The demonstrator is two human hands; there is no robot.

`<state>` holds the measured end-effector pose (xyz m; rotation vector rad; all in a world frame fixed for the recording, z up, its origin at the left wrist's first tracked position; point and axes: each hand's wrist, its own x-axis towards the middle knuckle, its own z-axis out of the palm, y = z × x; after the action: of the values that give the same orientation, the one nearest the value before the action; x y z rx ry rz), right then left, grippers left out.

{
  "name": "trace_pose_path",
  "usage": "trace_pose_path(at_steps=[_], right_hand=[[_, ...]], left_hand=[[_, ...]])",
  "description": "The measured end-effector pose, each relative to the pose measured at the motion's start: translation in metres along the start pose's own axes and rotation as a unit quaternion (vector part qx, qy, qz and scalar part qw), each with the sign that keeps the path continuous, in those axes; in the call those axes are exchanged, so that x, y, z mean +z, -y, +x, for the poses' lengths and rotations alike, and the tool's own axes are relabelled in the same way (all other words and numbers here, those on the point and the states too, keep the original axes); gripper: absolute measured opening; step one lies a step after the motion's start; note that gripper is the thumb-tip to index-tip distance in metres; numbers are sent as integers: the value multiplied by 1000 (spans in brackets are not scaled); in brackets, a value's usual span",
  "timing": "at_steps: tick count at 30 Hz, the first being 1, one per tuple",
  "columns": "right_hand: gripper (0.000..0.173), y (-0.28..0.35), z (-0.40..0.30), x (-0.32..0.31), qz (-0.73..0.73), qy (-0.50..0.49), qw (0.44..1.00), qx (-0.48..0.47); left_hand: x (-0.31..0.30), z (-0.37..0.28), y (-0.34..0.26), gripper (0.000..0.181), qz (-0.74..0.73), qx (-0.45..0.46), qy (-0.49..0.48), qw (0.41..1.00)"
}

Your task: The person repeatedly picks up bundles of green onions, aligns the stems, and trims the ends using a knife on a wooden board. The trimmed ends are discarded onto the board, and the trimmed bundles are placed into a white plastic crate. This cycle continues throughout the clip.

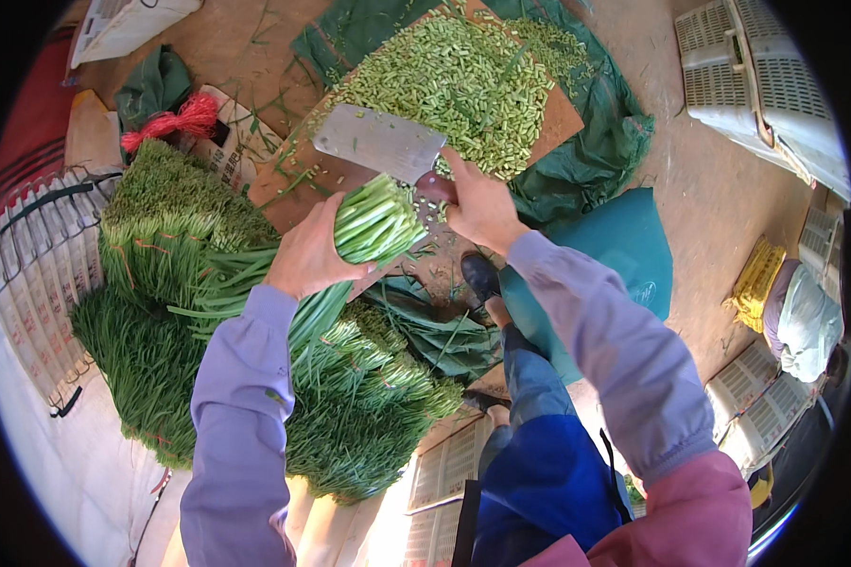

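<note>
My left hand (pixel 310 248) grips a thick bunch of green garlic chives (pixel 379 221), its pale cut ends turned toward the right. The long leaves trail down past my wrist. In my right hand (pixel 484 202) is the dark handle of a cleaver (pixel 379 142). Its broad metal blade points left, just above the chive ends, with a few green bits stuck on it. Beneath both lies a brown wooden board (pixel 294 202). A heap of short chopped pieces (pixel 461 85) covers the board's far part.
Stacked chive bundles (pixel 163 347) tied with bands lie at the left, with more bundles (pixel 369 411) below. Pink twine (pixel 174 120) rests near a printed sack. A green tarp (pixel 596 135) spreads under the board. White plastic crates (pixel 773 85) stand at right, beyond a teal sack (pixel 610 269).
</note>
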<state>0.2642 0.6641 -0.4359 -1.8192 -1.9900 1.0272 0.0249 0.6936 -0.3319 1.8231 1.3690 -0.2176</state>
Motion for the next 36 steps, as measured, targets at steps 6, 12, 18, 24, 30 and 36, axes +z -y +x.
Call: trace_pose_path(at_steps=[6,12,18,24,30,36], right_hand=[[65,-3,-18,-75,287,-74,954,42],[47,10,-58,-107,411,-39,893,180],[33,25,-93,-70,340,-9,913,226],[30,29,-102,-59,257,62,938,223],[30,21,-100,-51,242,75,944,212],[24,35,-63,-19,179,43,962,201]], left_hand=[[32,48,17,98,-6,-35,-21,999],[68,80,-26,123,121,-15,-104,987],[99,99,-3,111,229,-40,-138,963],[102,106,6,84,243,-5,-130,961],[100,105,3,77,240,21,-141,960],[105,107,4,80,226,3,-137,965]])
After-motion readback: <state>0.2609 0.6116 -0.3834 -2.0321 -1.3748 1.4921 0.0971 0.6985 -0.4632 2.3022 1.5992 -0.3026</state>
